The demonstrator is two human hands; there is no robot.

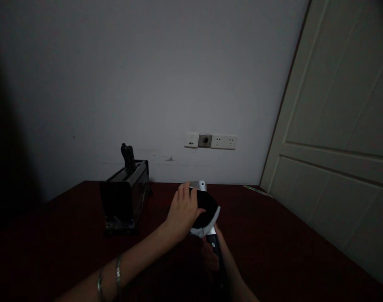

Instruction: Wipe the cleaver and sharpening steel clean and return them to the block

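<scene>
In the head view a cleaver (202,184) points away from me, its shiny blade with a small hole near the far corner. My right hand (210,255) is wrapped round its black riveted handle (214,241). Over the blade lies a black cloth (207,206) with a pale grey edge, which hides most of the metal. My left hand (182,209) presses this cloth against the blade, thumb on the near side and fingers over the top. Two silvery bangles (118,270) circle the left forearm.
A dark knife block (125,197) stands to the left on the dark red table (166,268), with black handles (128,157) sticking up. Sockets (223,142) line the wall behind. On the right is a pale panelled door (336,126); a thin strip (257,191) lies near it.
</scene>
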